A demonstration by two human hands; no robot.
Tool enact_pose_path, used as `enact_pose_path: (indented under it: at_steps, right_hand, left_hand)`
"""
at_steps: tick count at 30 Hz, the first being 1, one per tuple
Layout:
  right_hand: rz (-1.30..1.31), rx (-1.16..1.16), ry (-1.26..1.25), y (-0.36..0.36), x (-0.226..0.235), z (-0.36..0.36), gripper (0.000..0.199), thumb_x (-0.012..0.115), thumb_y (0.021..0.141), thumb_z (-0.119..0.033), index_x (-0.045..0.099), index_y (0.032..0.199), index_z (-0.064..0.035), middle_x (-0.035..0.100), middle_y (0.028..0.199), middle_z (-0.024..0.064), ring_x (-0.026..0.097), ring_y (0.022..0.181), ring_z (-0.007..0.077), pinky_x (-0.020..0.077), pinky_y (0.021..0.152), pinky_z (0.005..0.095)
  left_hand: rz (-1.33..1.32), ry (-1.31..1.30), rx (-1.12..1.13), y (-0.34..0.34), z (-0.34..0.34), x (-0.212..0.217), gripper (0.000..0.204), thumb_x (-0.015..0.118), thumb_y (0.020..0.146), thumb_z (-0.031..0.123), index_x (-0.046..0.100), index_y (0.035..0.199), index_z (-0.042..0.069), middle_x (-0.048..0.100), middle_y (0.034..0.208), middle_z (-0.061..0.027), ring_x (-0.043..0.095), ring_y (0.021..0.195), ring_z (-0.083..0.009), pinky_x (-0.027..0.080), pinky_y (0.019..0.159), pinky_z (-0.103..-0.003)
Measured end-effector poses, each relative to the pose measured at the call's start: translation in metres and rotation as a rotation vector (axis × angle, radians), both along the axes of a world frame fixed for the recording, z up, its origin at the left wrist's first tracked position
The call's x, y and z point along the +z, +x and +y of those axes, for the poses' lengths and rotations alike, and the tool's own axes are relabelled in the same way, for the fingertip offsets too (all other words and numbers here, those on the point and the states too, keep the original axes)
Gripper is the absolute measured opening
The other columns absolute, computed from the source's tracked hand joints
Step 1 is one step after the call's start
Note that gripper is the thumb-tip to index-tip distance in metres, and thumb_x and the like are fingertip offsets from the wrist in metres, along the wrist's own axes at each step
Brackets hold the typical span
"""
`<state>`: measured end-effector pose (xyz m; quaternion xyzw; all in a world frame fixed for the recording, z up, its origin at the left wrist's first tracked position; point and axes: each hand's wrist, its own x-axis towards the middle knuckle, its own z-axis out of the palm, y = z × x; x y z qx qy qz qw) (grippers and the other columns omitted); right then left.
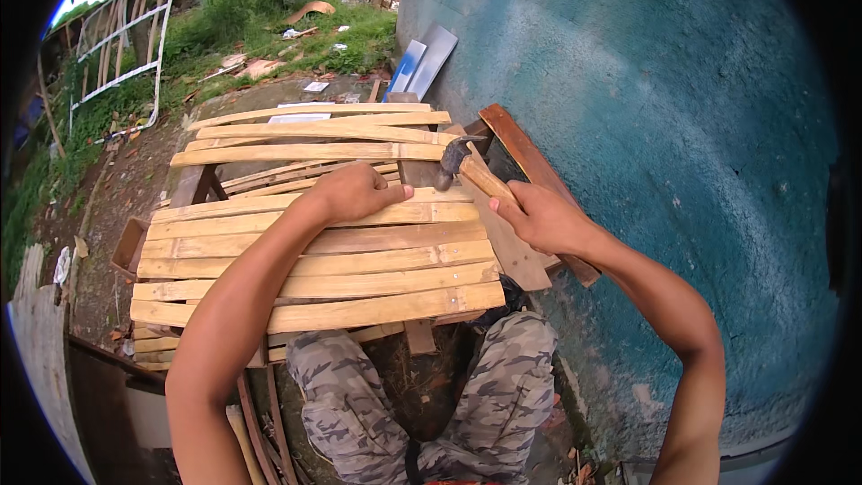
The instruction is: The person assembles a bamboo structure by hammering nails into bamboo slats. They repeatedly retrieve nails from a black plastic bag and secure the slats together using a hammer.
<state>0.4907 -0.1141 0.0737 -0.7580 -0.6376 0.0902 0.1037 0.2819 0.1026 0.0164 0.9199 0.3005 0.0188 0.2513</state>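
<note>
My right hand grips a wooden-handled, dark-metal claw hammer; a skewed swing could hit my left hand, its fingers' hold unclear, over pale-yellow bamboo slats.

Grass, bare dirt and a rough blue-green wall mark this as an outdoor yard.
</note>
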Motion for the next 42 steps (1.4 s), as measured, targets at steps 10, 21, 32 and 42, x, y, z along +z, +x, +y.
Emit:
enact_pose_path:
  at_steps: [10,21,32,42]
  right_hand:
    - [-0.022,0.034,-0.084,-0.001,-0.004,0.001,0.044,0.054,0.105,-0.043,0.054,0.092,-0.0010,0.058,0.073,0.0127,0.062,0.067,0.0213,0.0478,0.061,0.0415]
    - [0.154,-0.014,0.229,-0.013,0.002,-0.002,0.046,0.051,0.106,-0.041,0.060,0.098,0.0028,0.060,0.069,0.0170,0.059,0.062,0.0299,0.0460,0.061,0.0434]
    - [0.167,-0.070,0.043,0.001,-0.026,-0.003,0.046,0.055,0.102,-0.040,0.061,0.099,0.0052,0.065,0.075,0.0268,0.065,0.070,0.0428,0.0502,0.068,0.0495]
    - [1.325,-0.335,0.474,0.002,-0.139,-0.028,0.043,0.046,0.107,-0.049,0.050,0.093,-0.0081,0.046,0.060,-0.0006,0.041,0.037,0.0092,0.0343,0.034,0.0234]
  left_hand:
    - [0.032,0.010,0.011,0.000,-0.001,-0.002,0.077,0.055,0.091,0.074,0.066,0.064,0.002,0.054,0.055,-0.0128,0.055,0.058,-0.0262,0.046,0.063,-0.045]
    - [-0.004,0.044,0.012,0.000,-0.003,0.002,0.080,0.056,0.093,0.072,0.052,0.054,0.001,0.041,0.047,-0.0066,0.043,0.049,-0.0194,0.039,0.053,-0.043]
    - [0.024,0.052,0.040,-0.001,-0.006,0.000,0.079,0.055,0.093,0.071,0.055,0.056,0.001,0.046,0.051,-0.0093,0.048,0.054,-0.0224,0.042,0.057,-0.044]
    - [0.004,0.285,0.072,-0.005,-0.024,0.007,0.069,0.053,0.094,0.065,0.073,0.076,0.001,0.064,0.066,-0.0248,0.065,0.071,-0.0421,0.051,0.072,-0.049]
